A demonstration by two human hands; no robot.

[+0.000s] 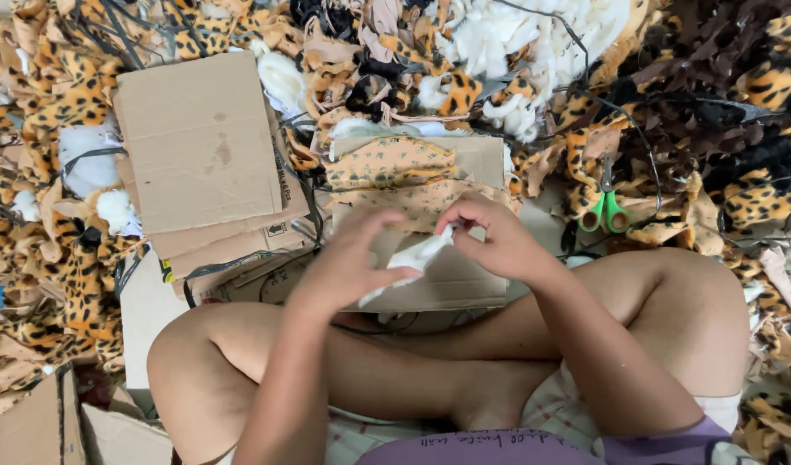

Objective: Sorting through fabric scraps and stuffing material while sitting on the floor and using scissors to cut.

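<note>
Both my left hand (348, 258) and right hand (494, 237) pinch the white stuffing (412, 257) over the box (438, 275) before my knees, and pulling unevenly could tear it or drop tufts into the scraps (59, 215).

This looks like a soft-toy workshop floor: heaps of leopard-print plush fabric scraps (64, 103) and white stuffing fibre (507, 39) lie all around, with flattened cardboard sheets (197, 142) and green-handled scissors (605, 211) among them.
</note>
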